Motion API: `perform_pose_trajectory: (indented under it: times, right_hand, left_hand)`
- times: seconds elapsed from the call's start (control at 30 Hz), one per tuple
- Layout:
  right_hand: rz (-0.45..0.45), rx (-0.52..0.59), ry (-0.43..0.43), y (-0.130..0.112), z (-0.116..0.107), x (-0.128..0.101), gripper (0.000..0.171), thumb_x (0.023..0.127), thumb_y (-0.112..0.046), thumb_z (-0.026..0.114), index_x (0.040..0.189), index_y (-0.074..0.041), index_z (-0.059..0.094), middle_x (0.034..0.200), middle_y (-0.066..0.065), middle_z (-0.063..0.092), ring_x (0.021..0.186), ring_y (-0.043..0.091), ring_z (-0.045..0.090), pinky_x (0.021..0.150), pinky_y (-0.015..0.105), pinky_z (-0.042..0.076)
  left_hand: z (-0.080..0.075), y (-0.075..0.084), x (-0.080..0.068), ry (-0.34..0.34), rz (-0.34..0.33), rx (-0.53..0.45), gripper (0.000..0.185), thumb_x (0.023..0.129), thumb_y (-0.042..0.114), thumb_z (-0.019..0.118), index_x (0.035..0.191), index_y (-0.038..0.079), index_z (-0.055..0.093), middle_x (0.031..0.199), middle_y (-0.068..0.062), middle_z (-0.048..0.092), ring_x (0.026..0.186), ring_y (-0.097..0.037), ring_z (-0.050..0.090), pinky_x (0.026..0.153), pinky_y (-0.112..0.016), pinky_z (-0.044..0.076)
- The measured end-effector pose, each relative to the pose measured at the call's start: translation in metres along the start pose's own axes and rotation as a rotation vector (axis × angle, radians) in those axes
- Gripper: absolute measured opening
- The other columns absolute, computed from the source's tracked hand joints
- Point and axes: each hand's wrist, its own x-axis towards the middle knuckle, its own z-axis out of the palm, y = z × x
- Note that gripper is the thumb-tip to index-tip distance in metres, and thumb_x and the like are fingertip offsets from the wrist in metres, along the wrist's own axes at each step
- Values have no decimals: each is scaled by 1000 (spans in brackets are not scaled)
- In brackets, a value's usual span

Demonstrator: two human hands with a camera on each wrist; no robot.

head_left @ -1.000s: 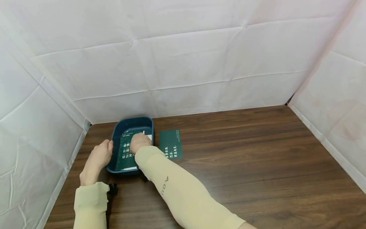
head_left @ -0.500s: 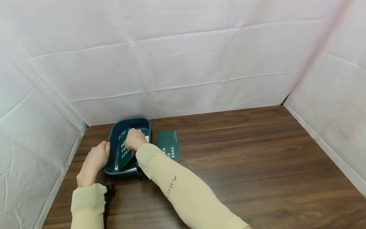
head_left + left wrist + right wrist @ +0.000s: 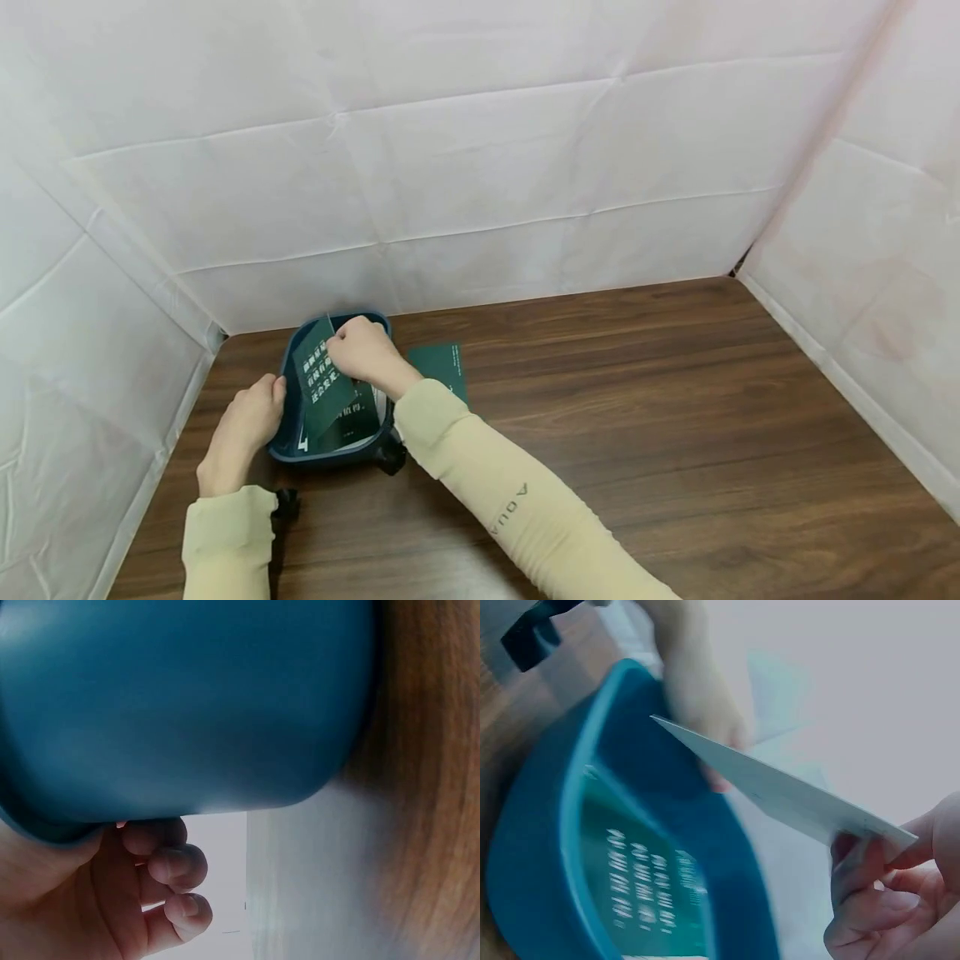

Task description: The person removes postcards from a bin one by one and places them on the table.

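Note:
A dark blue plastic bin (image 3: 302, 457) stands at the table's left, with green printed cards (image 3: 360, 423) lying in it. At its left side my left hand (image 3: 243, 423) grips the rim; the left wrist view has its curled fingers (image 3: 178, 868) under the rim, against the bin's outer wall (image 3: 187, 705). Above the bin, my right hand (image 3: 365, 354) pinches one green card with white lettering (image 3: 318, 385), held tilted. In the right wrist view the card's pale back (image 3: 772, 787) shows between thumb and fingers.
Another green card (image 3: 444, 365) lies flat on the brown wooden table (image 3: 600, 400), just right of the bin and partly behind the right forearm. White sheeting (image 3: 480, 167) walls the table at the back and both sides.
My right hand has lifted a green card off the others in the bin and tilted it up, uncovering a darker card beneath. My left hand has stayed on the rim.

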Motion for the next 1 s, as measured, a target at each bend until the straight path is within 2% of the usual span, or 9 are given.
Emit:
perform_pose_trajectory:
  times: [0.07, 0.2, 0.33, 0.47, 0.6, 0.7, 0.87, 1.0]
  right_hand:
    - [-56, 12, 25, 2, -12, -8, 53, 103, -23, 48, 51, -16, 37, 44, -2, 33, 37, 13, 32, 40, 25, 29]
    - [-105, 63, 82, 16, -36, -21, 48, 100, -23, 53, 54, -16, 39, 48, -5, 31, 41, 11, 29, 45, 26, 29]
    - [-100, 138, 146, 40, -62, -37, 41, 99, -24, 56, 60, -13, 47, 54, -3, 35, 47, 12, 34, 50, 28, 34]
    - [-93, 245, 189, 67, -82, -49, 31, 98, -24, 59, 72, -9, 57, 63, -1, 44, 54, 13, 41, 55, 28, 38]
    - [-63, 400, 206, 93, -95, -54, 26, 99, -22, 59, 80, -5, 61, 69, 3, 54, 55, 13, 49, 51, 28, 42]
    - [-14, 466, 210, 114, -103, -53, 25, 100, -22, 59, 84, -3, 64, 69, 5, 55, 54, 12, 47, 50, 28, 40]
    - [97, 458, 237, 146, -112, -53, 24, 100, -22, 59, 86, -5, 68, 66, 3, 50, 51, 13, 40, 51, 29, 35]
    - [115, 406, 235, 160, -120, -55, 26, 100, -22, 59, 81, -4, 65, 61, 6, 45, 46, 18, 34, 51, 35, 32]
  left_hand:
    - [2, 1, 1, -5, -8, 1, 43, 108, 26, 22, 103, -7, 50, 97, -34, 57, 86, -46, 59, 72, -57, 44]
    - [5, 4, 6, -7, 11, 1, 43, 108, 26, 23, 105, -8, 50, 96, -33, 58, 88, -48, 59, 73, -58, 44]
    - [9, 9, 11, 6, 39, -1, 42, 108, 25, 25, 105, -8, 50, 97, -34, 58, 90, -50, 59, 75, -59, 44]
    - [9, 9, 11, 4, 28, 16, 41, 107, 24, 25, 106, -9, 50, 100, -35, 58, 92, -50, 59, 76, -60, 44]
    - [6, 6, 8, -7, 27, 15, 42, 108, 25, 24, 108, -9, 50, 102, -36, 58, 93, -51, 59, 77, -60, 44]
    - [3, 5, 6, -3, 31, 15, 43, 108, 25, 24, 107, -9, 50, 102, -36, 58, 94, -52, 58, 77, -61, 44]
    - [2, 3, 3, -11, 25, 28, 42, 108, 23, 25, 107, -11, 50, 102, -38, 57, 94, -53, 58, 77, -61, 45]
    - [2, 2, 5, -6, 34, 28, 42, 108, 23, 25, 106, -11, 50, 101, -38, 57, 93, -54, 58, 76, -61, 45]
